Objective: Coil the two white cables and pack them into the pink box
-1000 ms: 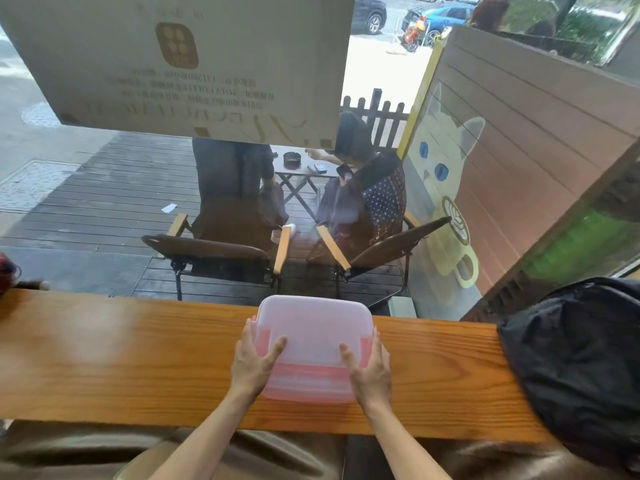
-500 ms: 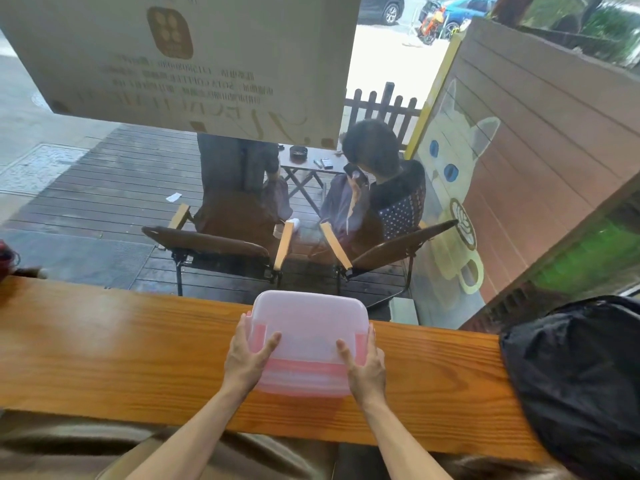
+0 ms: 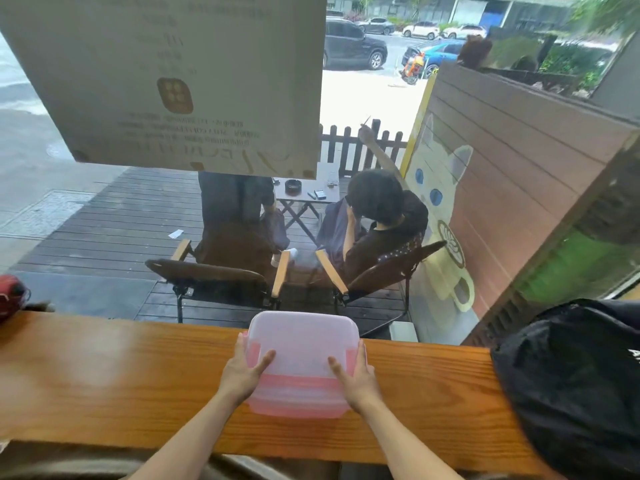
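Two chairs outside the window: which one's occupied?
The right chair, next to the cat mural: a person sits in it, head bowed. The left chair has nobody seated.

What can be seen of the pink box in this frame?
The pink box is a rounded rectangular container of translucent plastic, with a pale frosted lid closed on a deeper pink base and a pink clip at each short side. It sits flat on the wooden counter, near its middle. The left hand and right hand hold its two sides, thumbs resting on the lid. Its contents cannot be made out; no cables show.
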